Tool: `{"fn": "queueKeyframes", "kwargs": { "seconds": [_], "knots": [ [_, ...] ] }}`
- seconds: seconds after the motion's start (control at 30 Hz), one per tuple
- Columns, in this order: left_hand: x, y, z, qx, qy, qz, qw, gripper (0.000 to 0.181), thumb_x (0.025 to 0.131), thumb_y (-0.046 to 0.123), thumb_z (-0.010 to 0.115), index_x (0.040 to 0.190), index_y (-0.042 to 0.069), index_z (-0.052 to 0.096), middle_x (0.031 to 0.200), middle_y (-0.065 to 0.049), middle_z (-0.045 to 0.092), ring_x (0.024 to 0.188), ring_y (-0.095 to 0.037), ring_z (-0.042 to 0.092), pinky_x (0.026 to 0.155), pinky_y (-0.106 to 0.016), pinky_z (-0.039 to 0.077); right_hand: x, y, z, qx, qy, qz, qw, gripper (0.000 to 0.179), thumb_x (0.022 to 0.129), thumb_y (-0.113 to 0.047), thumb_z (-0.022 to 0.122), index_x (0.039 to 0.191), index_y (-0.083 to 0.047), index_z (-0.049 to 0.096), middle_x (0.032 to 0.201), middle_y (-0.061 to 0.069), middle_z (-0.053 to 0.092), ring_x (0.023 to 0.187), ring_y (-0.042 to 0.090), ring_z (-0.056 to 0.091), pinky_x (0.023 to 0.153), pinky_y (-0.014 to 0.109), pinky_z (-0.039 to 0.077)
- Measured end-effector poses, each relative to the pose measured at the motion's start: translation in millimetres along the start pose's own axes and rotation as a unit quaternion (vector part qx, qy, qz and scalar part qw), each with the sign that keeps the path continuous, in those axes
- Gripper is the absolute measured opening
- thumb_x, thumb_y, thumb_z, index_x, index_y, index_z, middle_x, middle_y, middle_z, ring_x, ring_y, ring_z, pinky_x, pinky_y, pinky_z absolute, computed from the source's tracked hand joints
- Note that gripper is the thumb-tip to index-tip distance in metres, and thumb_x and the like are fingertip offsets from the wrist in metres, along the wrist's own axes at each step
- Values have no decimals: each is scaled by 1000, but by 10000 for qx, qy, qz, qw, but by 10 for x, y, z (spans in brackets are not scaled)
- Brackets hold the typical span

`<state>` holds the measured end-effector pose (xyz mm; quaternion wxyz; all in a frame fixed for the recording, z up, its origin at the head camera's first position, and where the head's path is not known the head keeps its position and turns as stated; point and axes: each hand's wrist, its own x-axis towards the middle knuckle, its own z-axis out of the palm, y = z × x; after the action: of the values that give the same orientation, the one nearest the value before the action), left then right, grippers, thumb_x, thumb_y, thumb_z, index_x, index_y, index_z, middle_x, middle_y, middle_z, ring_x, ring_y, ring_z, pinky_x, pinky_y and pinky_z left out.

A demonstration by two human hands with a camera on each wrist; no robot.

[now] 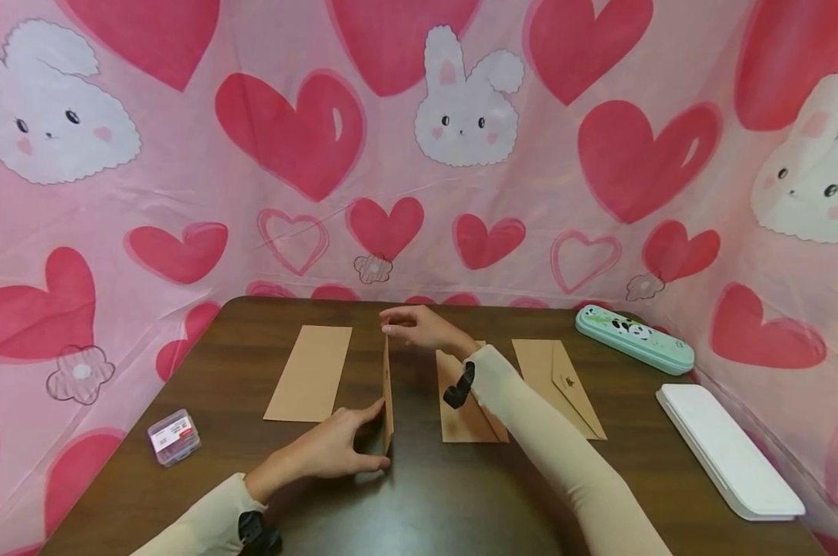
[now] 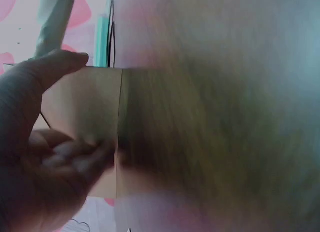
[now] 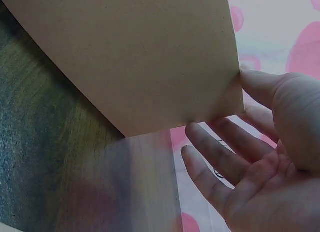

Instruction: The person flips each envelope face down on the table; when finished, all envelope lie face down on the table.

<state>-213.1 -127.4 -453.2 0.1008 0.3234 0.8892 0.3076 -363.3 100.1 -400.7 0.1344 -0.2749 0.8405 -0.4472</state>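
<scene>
Brown envelope (image 1: pixel 388 386) is upright, the grip of left hand (image 1: pixel 335 444) and right hand (image 1: pixel 427 328) clamped on it; right sleeve (image 1: pixel 551 444) partly hides a flat envelope (image 1: pixel 462 425).

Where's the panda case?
In the head view, the mint-green panda case lies near the far right corner of the table, just beyond the white case.

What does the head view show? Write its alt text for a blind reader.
A person's left grip and right grip hold a thin brown paper rectangle upright over a dark wooden table. Another brown rectangle lies flat to its left, two brown paper envelopes to its right.
</scene>
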Motion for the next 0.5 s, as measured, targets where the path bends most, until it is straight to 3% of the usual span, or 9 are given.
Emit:
{"fn": "queueKeyframes", "kwargs": {
  "seconds": [0.13,0.23,0.33,0.4,0.5],
  "knots": [
    [-56,61,-7,-34,513,-439,9977,117,78,55,86,164,9,22,159,-18,45,139,-35,53,109,-56,48,4,11,7,101,7,25,9999,49,103,-34,63,148,-18,56,140,8,66,122,24,67,97,41,59],
    [-78,124,-34,-235,1125,-370,9927,125,70,56,91,166,23,18,147,-11,49,129,-30,55,102,-53,51,5,11,15,80,17,-12,10000,51,103,-35,62,151,-18,54,144,10,64,123,25,67,97,41,59],
    [-66,170,-68,-479,1797,305,9821,116,70,49,93,163,27,27,130,-7,53,117,-23,57,95,-45,53,-3,-6,21,8,56,-101,9999,51,104,-34,62,151,-16,53,144,13,64,119,27,68,96,45,60],
    [-48,179,-83,-610,2195,953,9690,102,73,40,94,157,22,40,121,-5,57,110,-20,57,94,-40,53,-11,-15,27,-48,73,-122,9999,52,103,-33,62,151,-16,53,142,14,64,117,27,68,96,49,59],
    [-35,170,-87,-708,2510,1619,9517,77,75,30,94,142,21,58,105,0,59,96,-17,57,86,-32,53,-16,-16,41,-75,62,-103,9999,52,103,-34,62,151,-16,53,141,12,66,113,26,68,97,53,57]
  ]
}}
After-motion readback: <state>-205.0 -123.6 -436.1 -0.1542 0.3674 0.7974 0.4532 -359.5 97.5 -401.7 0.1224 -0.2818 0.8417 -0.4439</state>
